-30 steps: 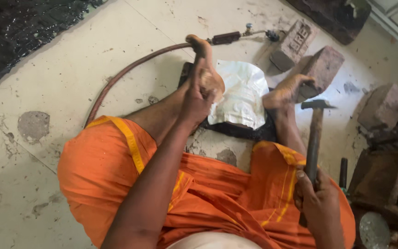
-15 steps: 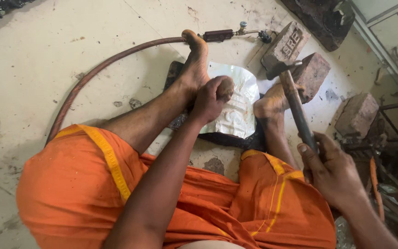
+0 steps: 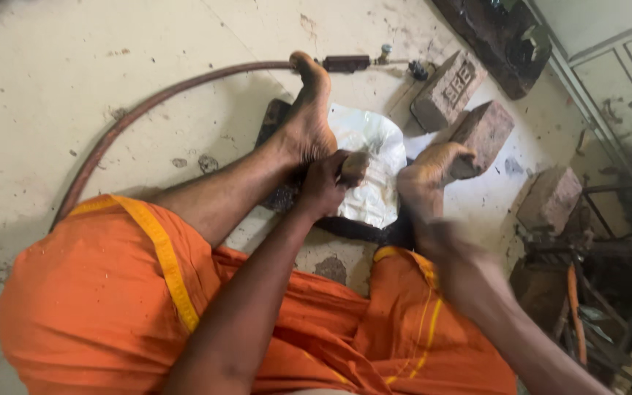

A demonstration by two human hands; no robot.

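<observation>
I sit on the floor in an orange cloth [image 3: 111,292], legs stretched forward. A white crumpled sheet [image 3: 371,139] lies on a dark slab [image 3: 273,121] between my feet. My left hand [image 3: 323,186] is closed around a small brownish rounded piece [image 3: 353,167] and presses it onto the sheet, right beside my left foot [image 3: 305,124]. My right hand [image 3: 444,245] is a motion blur just below my right foot [image 3: 429,172]. The hammer it held in the earlier frames is lost in that blur.
A brown hose [image 3: 148,110] curves across the pale concrete floor to a dark metal fitting [image 3: 349,64] at my left toes. Three bricks [image 3: 448,88] [image 3: 488,128] [image 3: 550,197] lie at the right. Dark metal clutter and tools [image 3: 587,292] fill the right edge.
My right hand has swung the raised hammer downward and is now blurred near my right foot. My left hand has slid lower along the sheet, still closed on the small piece.
</observation>
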